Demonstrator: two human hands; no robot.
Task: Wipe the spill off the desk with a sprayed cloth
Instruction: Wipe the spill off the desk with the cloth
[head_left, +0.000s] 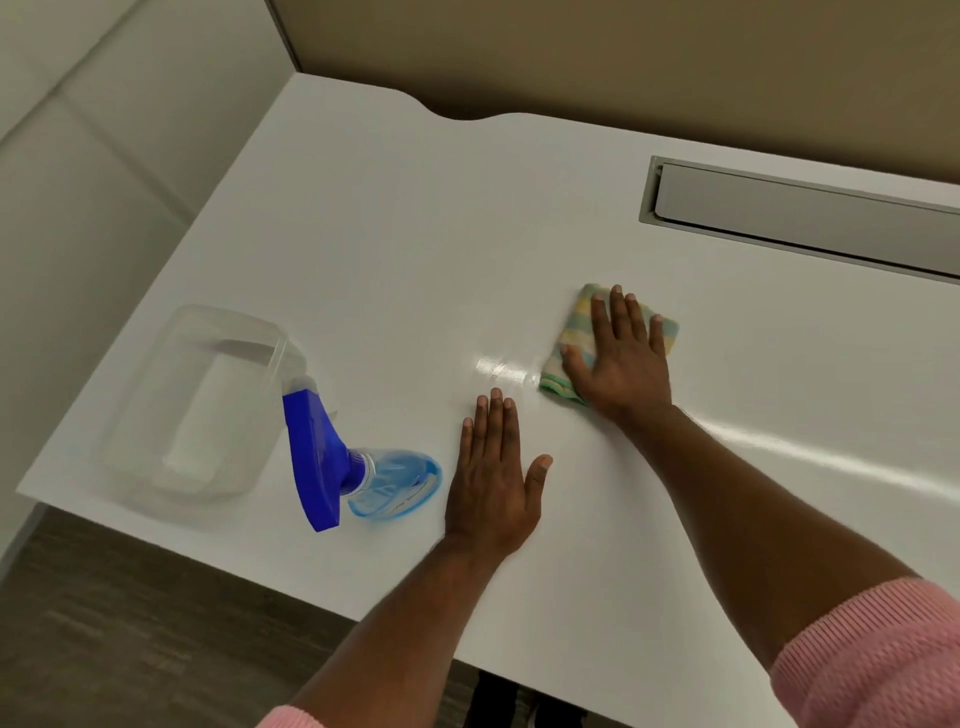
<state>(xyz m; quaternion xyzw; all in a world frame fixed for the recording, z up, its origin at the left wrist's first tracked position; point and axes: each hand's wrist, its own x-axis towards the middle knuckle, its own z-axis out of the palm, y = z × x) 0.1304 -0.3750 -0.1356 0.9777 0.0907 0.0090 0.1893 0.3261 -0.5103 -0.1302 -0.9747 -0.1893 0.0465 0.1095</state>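
Right now I see the right hand (618, 358) pressed flat, fingers spread wide, on the folded striped cloth (574, 340), which lies on the white worktop (395, 249) toward the far middle. Left hand (496, 475) is also flat and open on the worktop, holding nothing, just bracing, near the spray bottle (358, 467) that lies on its side beside a clear plastic tub (197, 400). A wet glint (501, 370) sits just left of the cloth, touching its near corner; I judge that's the spill or its residue, can't tell which. Step in hand: the wipe pass. To do it well I'd keep the palm loaded evenly so the cloth doesn't bunch, sweep left through the sheen in overlapping strokes, lead with the cloth edge rather than the fingertips, and keep the left hand planted clear of the path. Stay away from the recessed cable tray (810, 218) at the back.
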